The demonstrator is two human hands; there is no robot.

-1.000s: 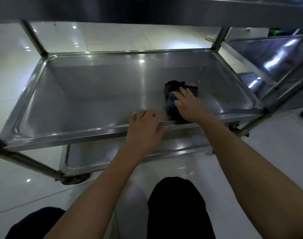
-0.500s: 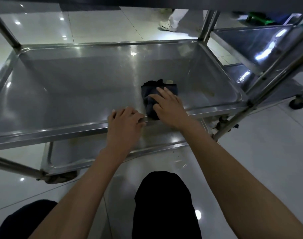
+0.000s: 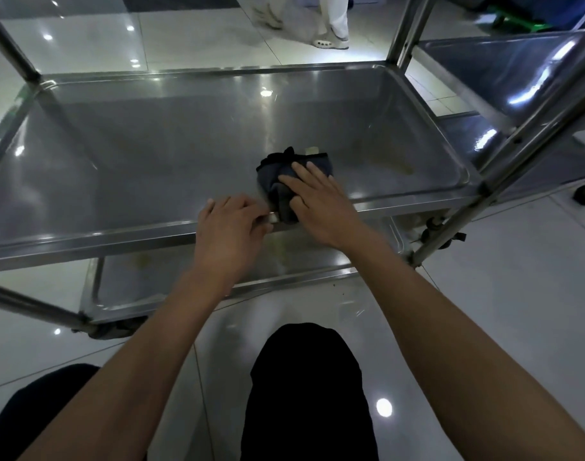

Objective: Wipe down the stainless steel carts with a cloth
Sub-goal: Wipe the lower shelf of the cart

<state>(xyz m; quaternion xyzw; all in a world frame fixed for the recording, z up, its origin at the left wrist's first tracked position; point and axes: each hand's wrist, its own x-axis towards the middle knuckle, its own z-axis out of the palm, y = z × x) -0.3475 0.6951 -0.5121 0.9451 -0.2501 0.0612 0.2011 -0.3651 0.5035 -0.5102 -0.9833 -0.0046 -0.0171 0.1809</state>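
A stainless steel cart's middle shelf (image 3: 124, 154) fills the view, a shallow tray with raised rims. A dark bunched cloth (image 3: 277, 171) lies on it near the front rim, draped partly over that rim. My right hand (image 3: 317, 201) presses flat on the cloth with straight fingers. Just left of the cloth, my left hand (image 3: 229, 227) curls its fingers over the shelf's front rim (image 3: 118, 232). A lower shelf (image 3: 158, 277) shows beneath.
A second steel cart (image 3: 517, 74) stands close on the right, its slanted post (image 3: 504, 168) crossing the corner. Another person's legs and white shoe (image 3: 331, 41) are on the tiled floor beyond. My dark-trousered knees are at the bottom.
The view has tilted down and shifted so the cart sits lower left; my right hand and cloth stay near the front rim, sliding slightly left. The left hand keeps its hold on the rim.
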